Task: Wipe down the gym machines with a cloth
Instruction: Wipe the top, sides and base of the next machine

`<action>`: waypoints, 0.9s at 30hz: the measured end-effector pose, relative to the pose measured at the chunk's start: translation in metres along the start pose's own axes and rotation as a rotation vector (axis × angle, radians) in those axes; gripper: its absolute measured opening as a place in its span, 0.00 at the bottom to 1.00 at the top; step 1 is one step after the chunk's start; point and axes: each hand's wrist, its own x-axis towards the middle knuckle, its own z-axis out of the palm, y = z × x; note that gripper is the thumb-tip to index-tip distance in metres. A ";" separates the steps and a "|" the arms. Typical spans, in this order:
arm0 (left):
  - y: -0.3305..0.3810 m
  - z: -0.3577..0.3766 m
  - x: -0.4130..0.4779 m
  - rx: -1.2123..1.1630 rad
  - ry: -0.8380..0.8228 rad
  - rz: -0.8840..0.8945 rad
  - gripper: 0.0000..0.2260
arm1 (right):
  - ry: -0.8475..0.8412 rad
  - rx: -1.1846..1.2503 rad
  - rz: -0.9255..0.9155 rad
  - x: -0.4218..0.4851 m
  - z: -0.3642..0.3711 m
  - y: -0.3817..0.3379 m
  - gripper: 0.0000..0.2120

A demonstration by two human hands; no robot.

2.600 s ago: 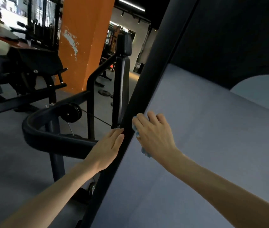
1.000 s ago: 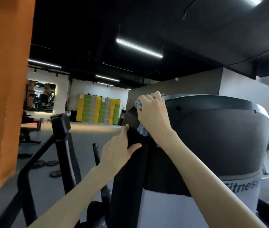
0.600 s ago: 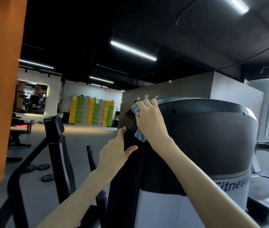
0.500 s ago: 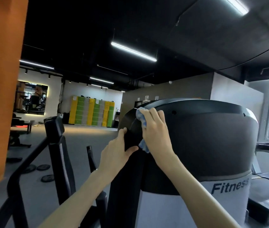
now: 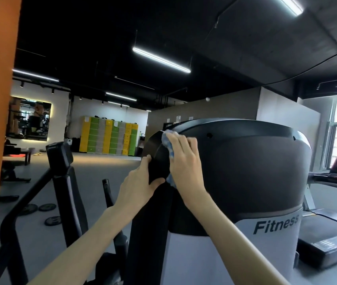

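Right hand (image 5: pixel 184 161), left hand (image 5: pixel 136 188) climbed machine (image 5: pixel 256 171); one cloth (image 5: pixel 166 138), perhaps bunched.

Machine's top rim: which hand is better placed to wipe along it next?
Right. The right hand presses the blue cloth on the housing just under that rim; the left hand grips the housing's side edge, with no cloth.

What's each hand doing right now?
Left hand: grips the gym machine's black upright edge.
Right hand: open, fingers pressing crumpled blue cloth onto its dark curved cover.
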 end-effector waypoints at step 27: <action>-0.004 -0.002 0.004 -0.061 -0.062 -0.017 0.35 | 0.055 0.095 0.171 0.002 -0.019 0.006 0.30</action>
